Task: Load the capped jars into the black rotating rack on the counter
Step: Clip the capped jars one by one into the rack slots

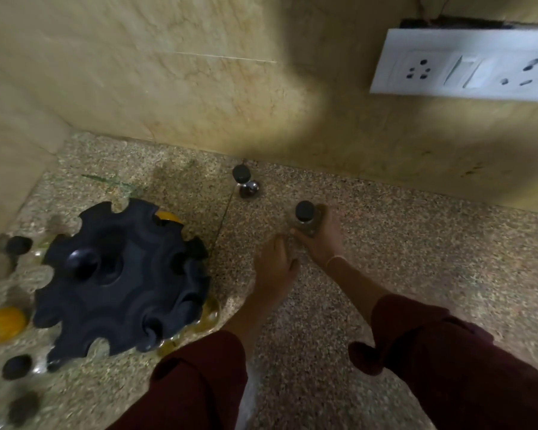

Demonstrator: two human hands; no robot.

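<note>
The right hand (322, 235) was wrapped around the body of a small jar (306, 217) with a black cap, fingers curled on its far side. The jar stood upright on the counter (416, 259), well apart from the black rack (121, 274) to the left. The left hand (275, 265) lay just beside it, fingers relaxed and holding nothing. To load it well, the jar probably wanted lifting straight up and carrying across upright, then lowering into one of the open notches on the rack's rim. The free hand could steady the rack so it did not spin. A second capped jar (245, 183) waited near the wall (168, 72), and more jars, some yellow (3, 321), sat blurred around the rack. The counter was speckled stone meeting a beige marbled wall that carried a white socket plate (466, 66).
</note>
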